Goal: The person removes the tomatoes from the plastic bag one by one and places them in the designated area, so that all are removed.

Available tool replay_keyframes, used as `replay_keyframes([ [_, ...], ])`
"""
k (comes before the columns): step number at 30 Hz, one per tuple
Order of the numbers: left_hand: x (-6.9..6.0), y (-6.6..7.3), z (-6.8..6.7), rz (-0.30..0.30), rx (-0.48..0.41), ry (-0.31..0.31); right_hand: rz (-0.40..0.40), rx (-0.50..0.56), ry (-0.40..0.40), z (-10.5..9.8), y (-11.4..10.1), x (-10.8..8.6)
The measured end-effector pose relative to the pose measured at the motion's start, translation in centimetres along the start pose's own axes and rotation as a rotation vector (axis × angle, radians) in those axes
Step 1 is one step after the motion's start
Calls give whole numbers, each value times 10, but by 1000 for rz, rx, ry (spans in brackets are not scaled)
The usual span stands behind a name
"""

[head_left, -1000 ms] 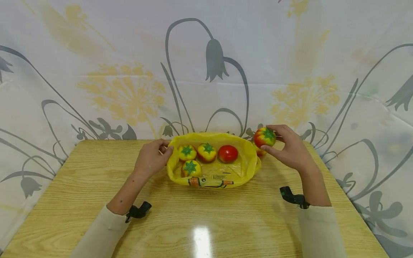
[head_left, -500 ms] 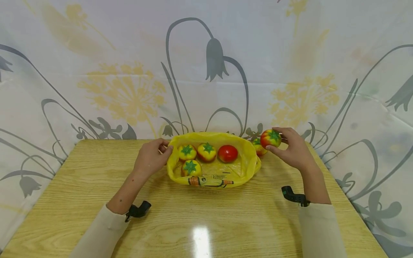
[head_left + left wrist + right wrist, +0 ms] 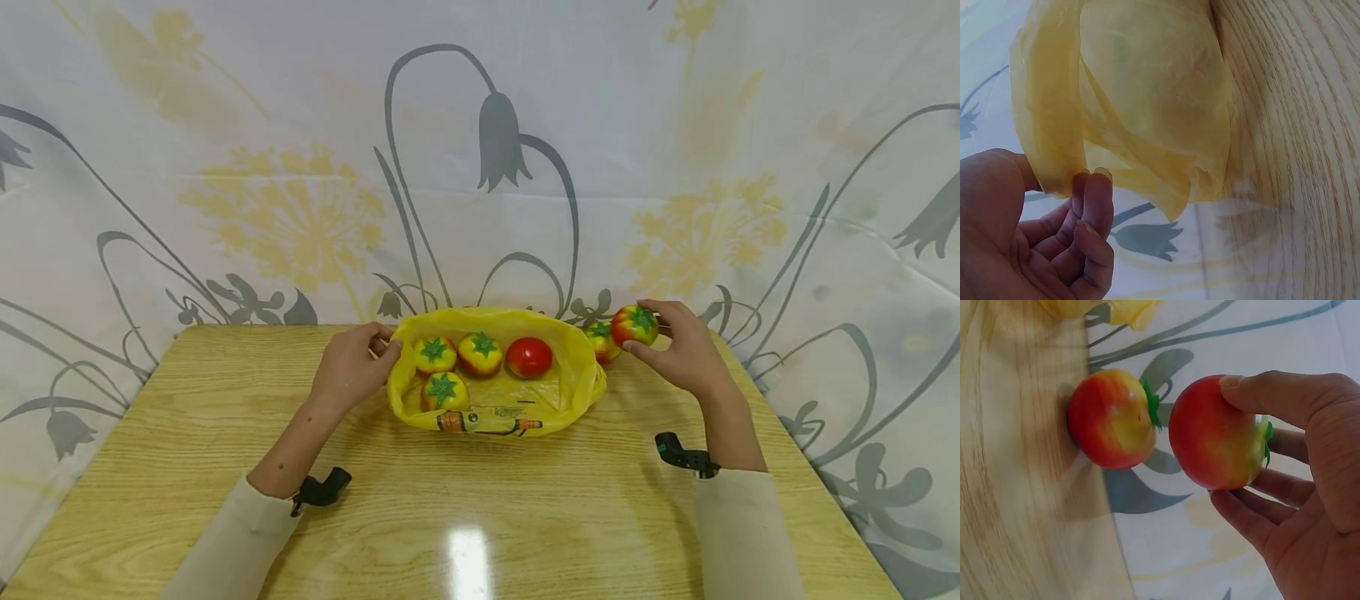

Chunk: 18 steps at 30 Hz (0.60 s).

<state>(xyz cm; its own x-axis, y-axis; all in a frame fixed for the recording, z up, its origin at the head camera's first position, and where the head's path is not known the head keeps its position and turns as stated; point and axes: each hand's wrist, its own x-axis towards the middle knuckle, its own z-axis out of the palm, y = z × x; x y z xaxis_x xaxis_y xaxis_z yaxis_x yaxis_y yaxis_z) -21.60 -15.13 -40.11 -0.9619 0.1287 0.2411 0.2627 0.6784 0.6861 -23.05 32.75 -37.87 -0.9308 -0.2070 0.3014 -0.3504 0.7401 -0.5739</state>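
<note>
A yellow plastic bag (image 3: 577, 408) stands on the table with its mouth held wide. Inside it lie several red-and-yellow tomatoes, some with green star-shaped tops; one tomato (image 3: 529, 357) shows its red side. My left hand (image 3: 352, 367) pinches the bag's left rim between thumb and fingers, as the left wrist view (image 3: 1066, 231) confirms. To the right of the bag, my right hand (image 3: 686, 350) grips a tomato (image 3: 1216, 434) with thumb and fingertips, above the table. Another tomato (image 3: 1113, 419) rests on the table between that hand and the bag, partly hidden in the head view.
The wooden table (image 3: 390, 517) ends at the back against a pale cloth (image 3: 330, 108) printed with grey and yellow flowers. Each wrist wears a black camera mount (image 3: 682, 454).
My right hand has shifted a little to the right and slightly down with its tomato, uncovering more of the one beside the bag. The left hand stays on the bag's rim.
</note>
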Motion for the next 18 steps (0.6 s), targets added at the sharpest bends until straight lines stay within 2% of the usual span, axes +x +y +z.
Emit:
replay_keyframes([
  [11,-1,0,0,14,14,-5,12,16,21,-1,11,-3],
  [18,-1,1,0,17,26,-7,64,24,28,1,21,-5],
])
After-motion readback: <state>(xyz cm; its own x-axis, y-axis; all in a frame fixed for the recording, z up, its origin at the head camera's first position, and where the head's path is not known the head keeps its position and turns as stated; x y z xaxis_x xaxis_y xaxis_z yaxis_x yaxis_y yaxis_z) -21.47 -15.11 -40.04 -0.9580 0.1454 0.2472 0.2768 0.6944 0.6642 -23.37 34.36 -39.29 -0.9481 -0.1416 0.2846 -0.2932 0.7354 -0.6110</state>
